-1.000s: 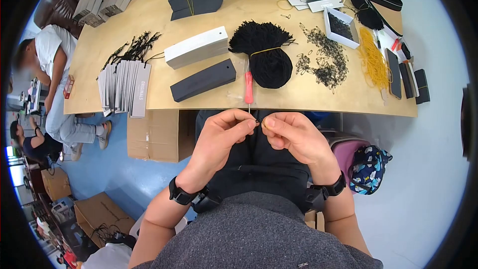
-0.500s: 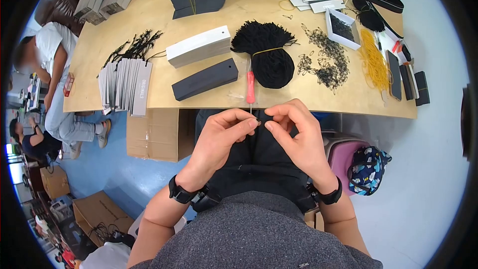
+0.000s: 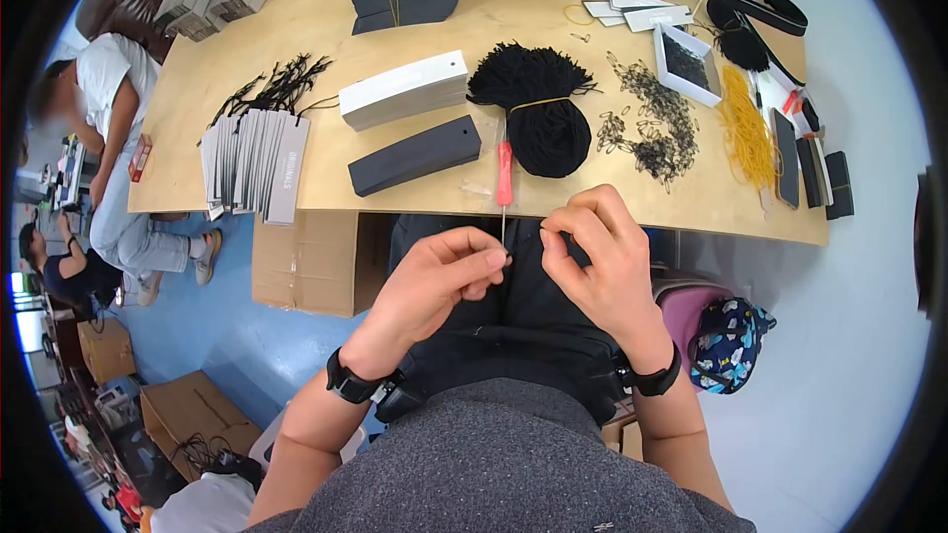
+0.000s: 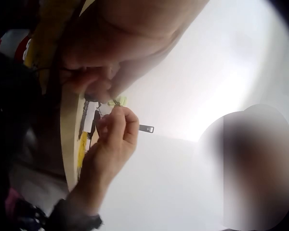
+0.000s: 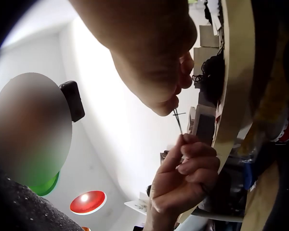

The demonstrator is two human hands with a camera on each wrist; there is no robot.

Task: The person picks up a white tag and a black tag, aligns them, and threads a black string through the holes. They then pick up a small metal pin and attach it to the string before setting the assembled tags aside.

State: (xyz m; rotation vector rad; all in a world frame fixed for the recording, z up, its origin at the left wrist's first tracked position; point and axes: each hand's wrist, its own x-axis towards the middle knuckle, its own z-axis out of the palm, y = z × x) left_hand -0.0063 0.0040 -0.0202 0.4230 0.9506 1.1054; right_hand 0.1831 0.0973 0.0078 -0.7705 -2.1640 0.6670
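Observation:
In the head view, my left hand [image 3: 434,281] pinches one end of a small, thin dark strand between thumb and forefinger. My right hand [image 3: 599,266] pinches at its other end, a little higher, with a gap between the hands. The right wrist view shows the strand [image 5: 178,122] taut between the fingertips, with a short crosspiece near the right hand; it looks like black cord. Just beyond, a red-handled tool [image 3: 505,173] lies on the table, its thin metal shaft jutting past the edge. A black cord bundle [image 3: 548,133] tied with a yellow band lies behind.
Small black pins [image 3: 657,128] lie scattered at right, beside a white box [image 3: 681,69] and yellow bands [image 3: 748,128]. White tags [image 3: 420,94] and dark tags [image 3: 415,156] are stacked left of the bundle. Corded tags [image 3: 252,163] fan out farther left. A person [image 3: 118,128] sits beyond.
My hands were together at the table's front edge; they have drawn apart. The right hand has moved up and right, its fingers briefly spread, and now pinches the strand. The left keeps its pinch.

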